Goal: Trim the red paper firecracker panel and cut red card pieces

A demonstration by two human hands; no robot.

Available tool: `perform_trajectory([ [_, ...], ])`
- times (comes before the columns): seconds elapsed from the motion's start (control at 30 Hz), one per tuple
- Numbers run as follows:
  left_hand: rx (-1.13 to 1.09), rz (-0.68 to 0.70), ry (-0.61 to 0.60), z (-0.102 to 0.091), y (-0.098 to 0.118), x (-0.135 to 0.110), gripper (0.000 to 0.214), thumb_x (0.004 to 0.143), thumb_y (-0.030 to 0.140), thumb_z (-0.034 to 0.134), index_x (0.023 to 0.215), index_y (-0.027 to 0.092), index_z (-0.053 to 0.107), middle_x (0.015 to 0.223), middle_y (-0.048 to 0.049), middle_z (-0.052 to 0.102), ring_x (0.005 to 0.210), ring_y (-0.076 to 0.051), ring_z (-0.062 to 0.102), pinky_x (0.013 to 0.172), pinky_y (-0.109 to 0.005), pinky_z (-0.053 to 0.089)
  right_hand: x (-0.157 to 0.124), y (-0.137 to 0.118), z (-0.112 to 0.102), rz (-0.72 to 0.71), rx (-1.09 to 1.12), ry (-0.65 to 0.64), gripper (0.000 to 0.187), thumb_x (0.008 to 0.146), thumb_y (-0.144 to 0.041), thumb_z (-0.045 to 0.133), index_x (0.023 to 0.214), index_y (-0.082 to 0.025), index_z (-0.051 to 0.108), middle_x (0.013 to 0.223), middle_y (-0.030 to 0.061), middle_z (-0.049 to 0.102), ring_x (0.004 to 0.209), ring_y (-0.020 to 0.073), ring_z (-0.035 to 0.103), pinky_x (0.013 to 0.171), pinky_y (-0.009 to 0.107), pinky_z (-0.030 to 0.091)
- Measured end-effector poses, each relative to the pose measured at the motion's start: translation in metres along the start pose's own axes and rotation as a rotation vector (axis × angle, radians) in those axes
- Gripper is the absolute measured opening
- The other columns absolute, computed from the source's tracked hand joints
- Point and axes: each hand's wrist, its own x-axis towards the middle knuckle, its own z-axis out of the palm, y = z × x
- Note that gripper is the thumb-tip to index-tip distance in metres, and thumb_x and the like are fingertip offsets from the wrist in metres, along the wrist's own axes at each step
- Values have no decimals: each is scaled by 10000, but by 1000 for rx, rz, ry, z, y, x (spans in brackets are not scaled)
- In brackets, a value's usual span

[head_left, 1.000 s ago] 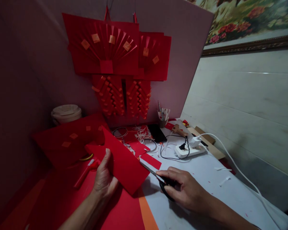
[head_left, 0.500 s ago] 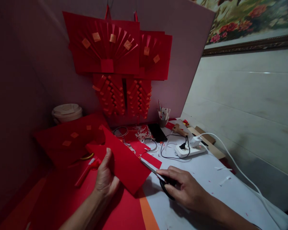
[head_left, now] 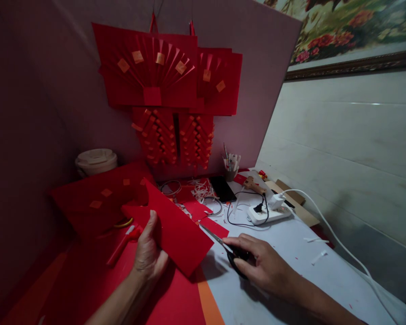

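My left hand point(head_left: 151, 253) grips a folded piece of red paper point(head_left: 181, 230), thumb on top and fingers underneath. The paper is held tilted above the table, with a pointed corner rising at its upper left. In my right hand point(head_left: 257, 264) is a pair of black-handled scissors point(head_left: 219, 241), fingers through the handles. The scissor tips lie close to the paper's upper right edge; whether they touch it I cannot tell. Beyond the blades a smaller red paper strip point(head_left: 215, 227) rests on the white table.
A white power strip point(head_left: 269, 213) with cables, a glue gun point(head_left: 254, 185), a black phone point(head_left: 222, 188) and a cup of pens point(head_left: 231, 167) stand toward the back. White paper scraps point(head_left: 203, 189) lie near the phone. Red fan decorations point(head_left: 152, 67) hang on the board. A lidded white bucket point(head_left: 96, 161) is at left.
The scissors and my right hand have shifted slightly right, a little away from the paper's edge. My left hand and the red paper stay nearly still.
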Motion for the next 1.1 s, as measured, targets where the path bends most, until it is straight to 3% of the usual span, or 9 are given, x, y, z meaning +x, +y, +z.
perform_trajectory([
  [0.1, 0, 5, 16, 2, 2, -1, 296, 988, 232, 453, 900, 162, 727, 765, -72, 801, 656, -199, 758, 687, -324, 633, 1, 4, -5, 76, 171, -17, 456, 835, -130, 571, 1272, -231, 650, 1055, 66, 657, 936, 199, 614, 792, 298, 492],
  [0.23, 10, -4, -4, -1, 3, 1, 307, 991, 227, 443, 892, 158, 726, 764, -75, 802, 652, -206, 758, 665, -341, 639, 0, 6, -6, 168, 430, -130, 477, 862, -180, 573, 1337, -223, 596, 966, 52, 647, 776, 155, 585, 663, 260, 478],
  [0.37, 15, -7, -43, -3, 2, 3, 306, 988, 215, 443, 893, 165, 730, 780, -75, 805, 666, -215, 761, 659, -358, 644, -1, 2, -6, 154, 317, -98, 459, 789, -157, 629, 1239, -230, 679, 973, 51, 656, 758, 160, 562, 618, 250, 451],
  [0.6, 17, -7, 23, 3, 0, -2, 315, 990, 199, 432, 881, 171, 727, 752, -62, 803, 645, -190, 757, 674, -306, 632, 1, 0, -3, 56, 123, -55, 464, 762, -107, 621, 1193, -247, 719, 914, 31, 662, 761, 164, 596, 638, 251, 456],
  [0.9, 56, -8, -9, 0, 1, 1, 347, 999, 229, 416, 901, 165, 743, 793, -80, 810, 681, -220, 766, 674, -361, 644, 0, 2, 0, 16, 88, -35, 463, 762, -96, 618, 1183, -255, 724, 920, 34, 675, 787, 174, 617, 676, 266, 463],
  [1.1, 44, -22, -21, 3, 0, -2, 376, 1000, 217, 406, 863, 182, 754, 794, -71, 811, 694, -211, 768, 679, -330, 642, 1, 2, 1, -2, 97, -32, 468, 757, -91, 617, 1181, -254, 728, 914, 34, 673, 775, 171, 611, 682, 270, 463],
])
